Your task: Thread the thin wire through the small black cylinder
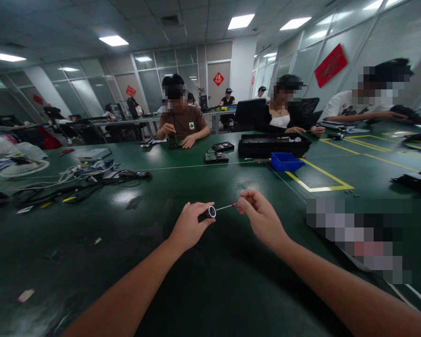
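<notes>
Above the green table, my left hand (pixel 191 224) grips a small black cylinder with a silver ring around its end (pixel 211 212). That ringed end faces right. My right hand (pixel 261 215) is closed on the red handle of a screwdriver (pixel 224 207), whose thin metal shaft points left at the ringed end. Whether the tip touches the inside of the ring is too small to tell. The fingers of my right hand partly cover the handle.
Across the green table (pixel 133 262) lie hard drives (pixel 219 152), a long black case (pixel 273 146) and a blue bin (pixel 286 162). Cables (pixel 80 185) spread at the left. A blurred-out object (pixel 365 241) lies at the right. Several people work opposite.
</notes>
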Demonstrator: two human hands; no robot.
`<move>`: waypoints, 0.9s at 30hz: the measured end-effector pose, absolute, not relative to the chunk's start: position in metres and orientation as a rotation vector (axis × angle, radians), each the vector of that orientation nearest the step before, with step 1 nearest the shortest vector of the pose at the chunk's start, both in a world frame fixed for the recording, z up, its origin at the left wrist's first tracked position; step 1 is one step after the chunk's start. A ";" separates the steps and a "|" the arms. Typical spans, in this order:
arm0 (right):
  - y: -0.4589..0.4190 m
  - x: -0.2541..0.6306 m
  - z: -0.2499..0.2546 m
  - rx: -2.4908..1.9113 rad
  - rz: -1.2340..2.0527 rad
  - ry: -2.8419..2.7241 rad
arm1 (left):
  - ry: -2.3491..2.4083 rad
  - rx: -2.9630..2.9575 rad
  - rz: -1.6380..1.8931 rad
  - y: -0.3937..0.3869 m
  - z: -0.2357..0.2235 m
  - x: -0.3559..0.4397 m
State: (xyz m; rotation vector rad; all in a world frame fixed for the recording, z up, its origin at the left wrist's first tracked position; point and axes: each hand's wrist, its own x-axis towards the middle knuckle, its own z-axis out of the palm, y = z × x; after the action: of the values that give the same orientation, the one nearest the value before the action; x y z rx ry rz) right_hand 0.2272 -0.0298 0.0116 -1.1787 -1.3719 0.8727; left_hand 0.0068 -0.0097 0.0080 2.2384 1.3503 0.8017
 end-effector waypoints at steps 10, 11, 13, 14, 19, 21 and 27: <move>-0.012 0.231 0.005 -1.018 1.222 -0.948 | 1.283 2.298 0.854 -0.004 0.009 0.005; -0.012 0.231 0.005 -1.025 1.180 -0.964 | 1.289 2.288 0.849 -0.005 0.009 0.005; -0.014 0.231 0.004 -1.059 1.111 -1.009 | 1.309 2.265 0.843 -0.005 0.009 0.005; -0.015 0.231 0.004 -1.078 1.078 -1.025 | 1.321 2.243 0.845 -0.006 0.009 0.005; -0.013 0.236 0.005 -1.104 0.899 -1.013 | 1.355 2.117 0.879 -0.008 0.010 0.008; -0.011 0.239 0.006 -1.089 0.825 -1.020 | 1.353 2.093 0.857 -0.011 0.011 0.010; -0.018 0.243 0.021 -1.054 0.597 -1.071 | 1.245 2.212 0.615 -0.022 0.017 0.029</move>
State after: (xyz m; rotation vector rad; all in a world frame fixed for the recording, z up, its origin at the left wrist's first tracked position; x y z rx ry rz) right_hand 0.2429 -0.0182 0.0207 -1.0543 -1.0714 0.5967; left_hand 0.0289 -0.0224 0.0174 2.2118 1.2452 0.6155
